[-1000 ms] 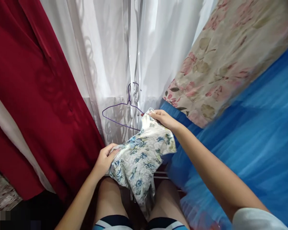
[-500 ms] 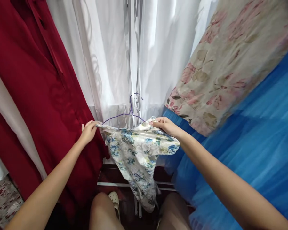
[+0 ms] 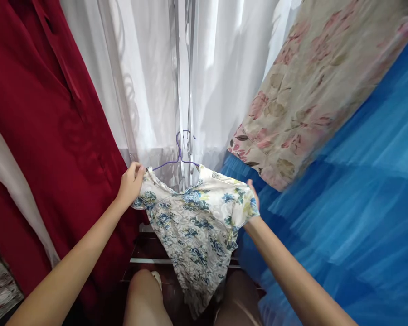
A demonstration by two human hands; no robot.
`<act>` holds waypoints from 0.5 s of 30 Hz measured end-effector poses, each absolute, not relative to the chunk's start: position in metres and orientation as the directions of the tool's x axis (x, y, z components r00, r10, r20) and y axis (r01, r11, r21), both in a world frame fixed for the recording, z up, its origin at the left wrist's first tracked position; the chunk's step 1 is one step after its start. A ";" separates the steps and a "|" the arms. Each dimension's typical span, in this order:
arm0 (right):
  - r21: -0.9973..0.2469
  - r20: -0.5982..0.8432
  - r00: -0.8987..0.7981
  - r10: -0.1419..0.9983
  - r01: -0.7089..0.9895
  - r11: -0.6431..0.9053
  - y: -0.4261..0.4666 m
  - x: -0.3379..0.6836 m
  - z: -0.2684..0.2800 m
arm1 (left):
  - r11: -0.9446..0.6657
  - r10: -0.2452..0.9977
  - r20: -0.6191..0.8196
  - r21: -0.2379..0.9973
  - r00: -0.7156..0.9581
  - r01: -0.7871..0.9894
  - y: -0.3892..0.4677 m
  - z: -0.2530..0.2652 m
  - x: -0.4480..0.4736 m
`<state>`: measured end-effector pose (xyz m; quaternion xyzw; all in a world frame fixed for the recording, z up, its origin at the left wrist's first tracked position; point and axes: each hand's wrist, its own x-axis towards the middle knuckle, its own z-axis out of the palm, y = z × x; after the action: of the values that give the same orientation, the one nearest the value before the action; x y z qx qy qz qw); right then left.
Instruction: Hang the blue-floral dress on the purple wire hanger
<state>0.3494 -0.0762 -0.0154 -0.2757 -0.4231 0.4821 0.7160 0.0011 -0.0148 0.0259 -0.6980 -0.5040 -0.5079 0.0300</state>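
A white short-sleeved floral blouse [image 3: 190,235] with blue and yellow flowers drapes from a thin purple hanger [image 3: 179,156], whose bar passes into both shoulders. Its neckline faces up and its lower part narrows down between my knees. At the left shoulder, my left hand [image 3: 131,183] is closed, pinching the cloth near the sleeve. My right hand [image 3: 254,194] is at the other sleeve, mostly covered by its cloth. Only a fingertip and the edge of that hand show, so its grip is hidden.
White curtains [image 3: 221,81] hang straight ahead, with pale vertical strips [image 3: 181,68] at the middle. Deep red clothing [image 3: 75,149] hangs on the left. To the right hang a cream floral garment [image 3: 285,122] and blue tulle [image 3: 353,217]. A light bar [image 3: 149,261] crosses low behind my knees.
My right hand has moved from the shoulder outward and down behind the sleeve. My left hand has shifted slightly right. The blouse now hangs flatter and wider, its neckline open around the hanger.
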 end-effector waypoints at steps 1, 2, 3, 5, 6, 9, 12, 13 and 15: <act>-0.796 0.340 0.242 0.909 -0.441 0.415 -0.080 0.353 -0.017 | -0.491 0.659 0.752 0.405 0.025 0.771 -0.022 0.024 0.002; -0.796 0.343 0.317 0.884 -0.401 0.453 -0.083 0.356 -0.016 | -0.485 0.650 0.756 0.338 0.074 0.806 -0.028 0.024 0.005; -0.799 0.354 0.394 0.848 -0.343 0.494 -0.085 0.358 -0.013 | -0.472 0.648 0.753 0.282 0.112 0.835 -0.033 0.025 0.010; -0.800 0.402 0.498 0.768 -0.217 0.559 -0.086 0.358 0.001 | -0.439 0.659 0.739 0.230 0.138 0.869 -0.037 0.030 0.022; -0.798 0.433 0.503 0.748 -0.172 0.577 -0.085 0.356 0.012 | -0.424 0.665 0.736 0.229 0.129 0.876 -0.036 0.034 0.028; -0.770 0.522 0.455 0.721 -0.113 0.628 -0.086 0.338 0.048 | -0.421 0.706 0.699 0.287 0.113 0.860 -0.019 0.045 0.038; -0.713 0.656 0.361 0.663 0.006 0.701 -0.103 0.310 0.071 | -0.483 0.738 0.665 0.402 0.114 0.778 0.000 0.048 0.036; -0.688 0.706 0.285 0.649 0.056 0.724 -0.111 0.301 0.074 | -0.501 0.735 0.669 0.427 0.109 0.753 0.005 0.046 0.034; -0.647 0.763 0.111 0.637 0.118 0.754 -0.122 0.289 0.076 | -0.514 0.717 0.692 0.446 0.082 0.733 0.013 0.043 0.032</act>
<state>0.2894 -0.1224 0.0762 -0.2953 -0.6391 0.1895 0.6844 0.0318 0.0129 0.0426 -0.7355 -0.4929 -0.4648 0.0082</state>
